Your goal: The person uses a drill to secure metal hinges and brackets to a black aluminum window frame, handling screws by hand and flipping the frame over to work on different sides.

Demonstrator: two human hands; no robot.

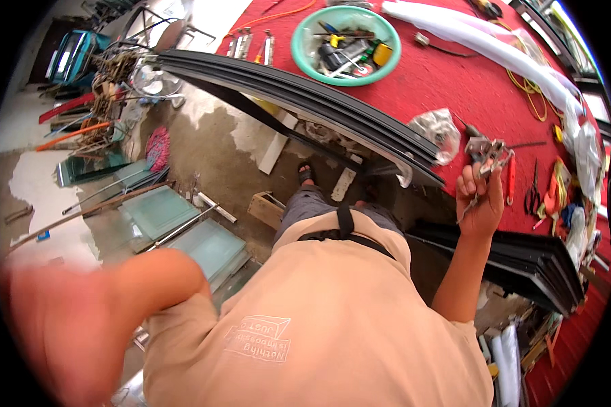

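My right hand (480, 200) is raised over the right part of the red-covered table, fingers closed on small silver metal hardware (497, 157) whose exact kind I cannot make out. Close by lie a clear plastic bag (438, 132), a red-handled tool (510, 180) and dark scissors or pliers (533, 193). My left hand (54, 325) is lifted close to the camera at the lower left, smeared by motion, its fingers indistinct. In front of me a long dark metal frame profile (305, 98) extends along the table's near edge.
A mint-green basin (299, 51) of tools stands on the red table (278, 27). White wrapped lengths (468, 34) cross its far right. More dark profiles (529, 261) lie at my right. Glass panes (163, 210), a wooden box (266, 209) and a fan (153, 80) occupy the left floor.
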